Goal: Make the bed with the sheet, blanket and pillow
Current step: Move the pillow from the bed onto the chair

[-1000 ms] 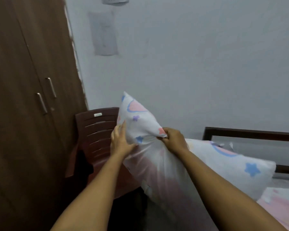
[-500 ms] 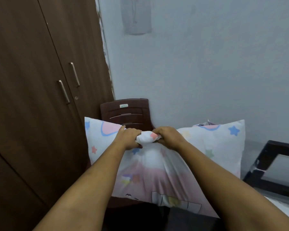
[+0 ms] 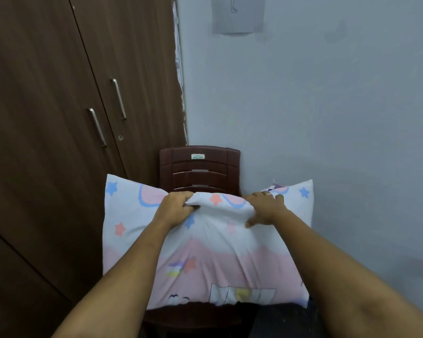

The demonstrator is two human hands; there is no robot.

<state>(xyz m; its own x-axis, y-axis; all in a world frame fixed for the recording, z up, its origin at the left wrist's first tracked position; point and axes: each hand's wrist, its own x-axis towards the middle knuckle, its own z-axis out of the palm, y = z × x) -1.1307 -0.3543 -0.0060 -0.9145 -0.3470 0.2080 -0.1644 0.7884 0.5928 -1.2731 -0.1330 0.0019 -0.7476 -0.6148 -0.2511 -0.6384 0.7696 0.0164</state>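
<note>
Both arms reach out over the pillow (image 3: 205, 259), which stands upright on the seat of the dark red chair (image 3: 199, 167) in the corner beside the wardrobe (image 3: 59, 118); the left hand (image 3: 175, 208) clenches a bunch of its top edge; the right hand (image 3: 264, 208) grips that edge just beside it, thumb pressed on the front.

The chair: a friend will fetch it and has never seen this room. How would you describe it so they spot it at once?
Find the tall dark wooden wardrobe where it meets the pale wall. The chair stands in that corner, behind the star-print pillow that the left hand and right hand grip. It is dark reddish-brown plastic with a slatted back and a small white label.
</note>
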